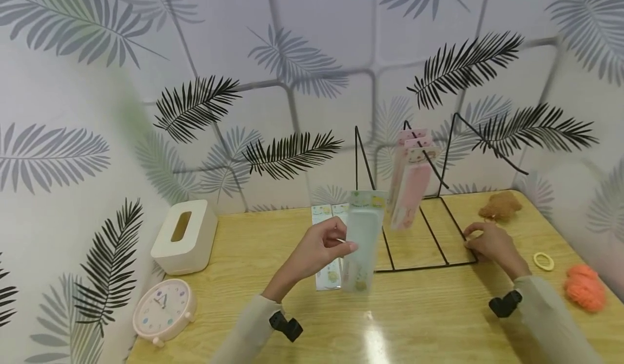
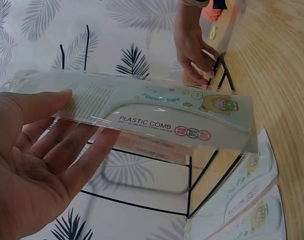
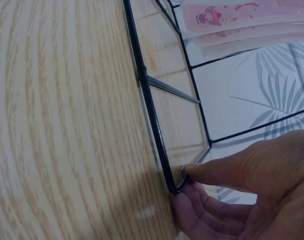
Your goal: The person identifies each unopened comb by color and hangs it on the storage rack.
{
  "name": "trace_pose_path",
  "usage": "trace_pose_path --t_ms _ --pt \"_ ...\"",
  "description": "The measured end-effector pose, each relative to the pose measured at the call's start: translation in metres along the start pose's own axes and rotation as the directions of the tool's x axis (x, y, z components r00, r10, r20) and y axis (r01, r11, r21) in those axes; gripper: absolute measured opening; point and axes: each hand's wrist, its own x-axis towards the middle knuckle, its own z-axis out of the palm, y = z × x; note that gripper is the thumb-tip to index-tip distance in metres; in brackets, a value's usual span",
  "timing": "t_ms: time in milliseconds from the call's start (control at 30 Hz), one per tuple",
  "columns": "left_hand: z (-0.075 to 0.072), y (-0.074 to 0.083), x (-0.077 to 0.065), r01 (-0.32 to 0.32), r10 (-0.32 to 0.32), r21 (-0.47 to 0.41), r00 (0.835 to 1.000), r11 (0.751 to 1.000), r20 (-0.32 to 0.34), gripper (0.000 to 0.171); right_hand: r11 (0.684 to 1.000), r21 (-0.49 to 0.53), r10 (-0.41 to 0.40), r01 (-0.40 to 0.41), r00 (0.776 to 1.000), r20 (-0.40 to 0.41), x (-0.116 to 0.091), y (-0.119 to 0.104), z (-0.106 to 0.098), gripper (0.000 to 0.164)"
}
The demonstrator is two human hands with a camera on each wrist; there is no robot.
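My left hand (image 1: 319, 250) pinches a packaged plastic comb (image 2: 177, 112) between thumb and fingers. The package is clear with pale green print, and it hangs upright in front of a black wire rack (image 1: 414, 269). At the rack's front right corner, my right hand (image 3: 242, 190) grips the wire between thumb and fingers. Several pink comb packages (image 1: 414, 185) hang from the rack's middle prong. Two more green comb packages (image 2: 244, 195) lie side by side on the table, partly hidden behind the held one.
A white tissue box (image 1: 187, 236) and a pink clock (image 1: 164, 310) stand at the left. Along the right lie a brown fluffy item (image 1: 500, 206), a yellow ring (image 1: 543, 261) and an orange yarn bundle (image 1: 585, 288). A leaf-patterned wall (image 1: 312, 109) rises behind the wooden table (image 1: 263, 234).
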Motion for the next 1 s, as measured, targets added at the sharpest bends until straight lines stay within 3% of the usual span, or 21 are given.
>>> trace_pose_path --t_ms 467,1000 --pt "0.025 -0.004 0.020 -0.029 0.028 -0.032 0.999 0.999 -0.032 0.017 1.000 -0.006 -0.006 0.006 1.000 0.008 0.000 0.003 0.000 0.029" --pt "0.024 -0.014 0.022 -0.062 0.057 -0.075 0.996 0.995 -0.067 0.016 0.999 0.010 0.035 -0.035 0.999 0.037 0.000 0.001 -0.002 0.029"
